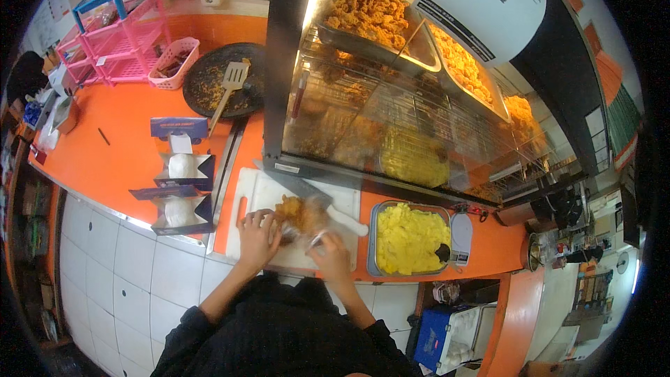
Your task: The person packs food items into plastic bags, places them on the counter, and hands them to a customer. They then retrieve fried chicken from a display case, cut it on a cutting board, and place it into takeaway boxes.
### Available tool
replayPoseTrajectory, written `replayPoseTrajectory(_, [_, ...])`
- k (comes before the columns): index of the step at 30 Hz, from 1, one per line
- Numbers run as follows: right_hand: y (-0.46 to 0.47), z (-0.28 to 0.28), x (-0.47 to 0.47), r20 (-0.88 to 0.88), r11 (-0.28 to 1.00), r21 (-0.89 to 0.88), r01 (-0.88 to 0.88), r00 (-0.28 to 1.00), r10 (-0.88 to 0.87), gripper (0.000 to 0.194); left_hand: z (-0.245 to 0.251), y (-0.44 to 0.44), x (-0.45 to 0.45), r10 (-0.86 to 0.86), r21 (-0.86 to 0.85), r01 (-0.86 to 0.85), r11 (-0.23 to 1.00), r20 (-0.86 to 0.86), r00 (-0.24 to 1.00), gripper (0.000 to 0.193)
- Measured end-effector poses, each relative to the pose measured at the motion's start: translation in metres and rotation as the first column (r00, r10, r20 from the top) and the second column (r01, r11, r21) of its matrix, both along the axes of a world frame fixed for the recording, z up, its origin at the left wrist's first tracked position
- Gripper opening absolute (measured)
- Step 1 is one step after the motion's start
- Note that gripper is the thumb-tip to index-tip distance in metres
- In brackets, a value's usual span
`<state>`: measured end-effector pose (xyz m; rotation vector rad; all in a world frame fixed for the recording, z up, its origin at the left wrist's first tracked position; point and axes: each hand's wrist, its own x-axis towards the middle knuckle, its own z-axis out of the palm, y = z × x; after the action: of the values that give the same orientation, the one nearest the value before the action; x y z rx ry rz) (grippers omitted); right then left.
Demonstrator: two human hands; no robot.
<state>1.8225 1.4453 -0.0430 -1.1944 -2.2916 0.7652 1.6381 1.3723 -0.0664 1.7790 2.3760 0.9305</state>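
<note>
On the white cutting board [246,230] lies a piece of fried chicken [290,212], blurred on its right side. My left hand [260,238] is at the chicken's near left edge with its fingers bent; whether it grips the piece cannot be told. A small dark and shiny thing between the hands is too blurred to name. My right hand [330,251] has its thumb and fingers around a small metallic thing, perhaps a tool's end. Behind the chicken lies a broad-bladed cleaver [298,187], its white handle [346,221] pointing right, with no hand on it.
Right of the board stands a metal tray of yellow food [411,238], beside a kitchen scale [461,235]. A glass warming cabinet [366,115] rises behind. To the left are two open boxes with white wrapped contents [181,166] and a black round pan with a spatula [201,81].
</note>
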Motion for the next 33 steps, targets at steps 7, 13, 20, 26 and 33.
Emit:
replayPoseTrajectory(7, [0.063,0.001,0.022,0.088,0.921,0.300,0.248,0.954,-0.286,0.042,0.028,0.019,0.016,-0.158,-0.088,0.159,0.983,0.018,0.987,0.046])
replayPoseTrajectory(13, [0.095,-0.026,0.019,0.493,0.954,0.187,-0.234,0.862,0.115,0.038,0.001,0.038,0.038,-0.375,-0.226,0.333,0.916,-0.182,0.909,0.054])
replayPoseTrajectory(20, [0.110,-0.004,0.005,0.486,0.947,0.169,-0.272,0.859,0.160,0.034,0.017,0.015,0.029,-0.348,-0.207,0.303,0.930,-0.241,0.906,0.051])
replayPoseTrajectory(26, [0.066,0.041,0.027,0.477,0.964,-0.096,-0.250,0.838,0.265,0.036,0.052,0.014,-0.007,-0.088,0.285,0.107,0.953,-0.081,0.993,0.032])
replayPoseTrajectory(33, [0.027,-0.034,0.059,0.498,0.883,0.034,-0.469,0.773,0.391,0.025,0.039,0.075,-0.052,-0.118,-0.019,0.119,0.993,0.020,0.993,0.018])
